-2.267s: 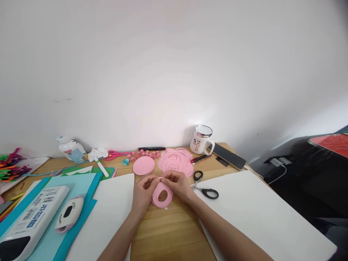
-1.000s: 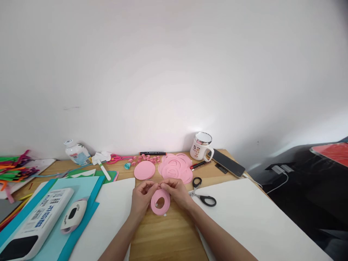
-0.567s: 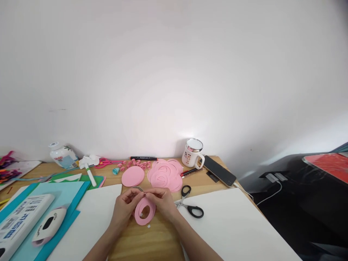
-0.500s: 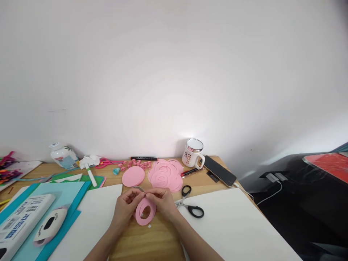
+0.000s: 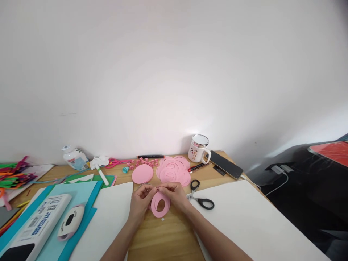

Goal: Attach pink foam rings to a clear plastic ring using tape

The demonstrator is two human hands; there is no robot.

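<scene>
A pink paper spiral strip [image 5: 165, 212] hangs from the fingertips of both my hands, with an oval opening in its middle. My left hand [image 5: 141, 200] pinches its upper edge from the left. From the other side my right hand [image 5: 174, 194] pinches the same edge, thumbs nearly touching. The exact bit between the fingertips is too small to make out. Beyond my hands lie a pink paper disc [image 5: 143, 174] and a pile of cut pink paper spirals [image 5: 174, 171]. Black-handled scissors [image 5: 201, 195] rest just right of my right hand.
Several small pink rolled pieces [image 5: 146, 162] lie near a black marker [image 5: 150, 157]. A mug [image 5: 198, 150] and phone [image 5: 225, 165] stand toward the right back. Blue sheets [image 5: 84, 199], a white box [image 5: 40, 221] and a bottle [image 5: 75, 158] are at left.
The whole scene has shifted right in view as the camera turned left. Both hands keep their pinch on the pink paper spiral strip, with slight finger movement.
</scene>
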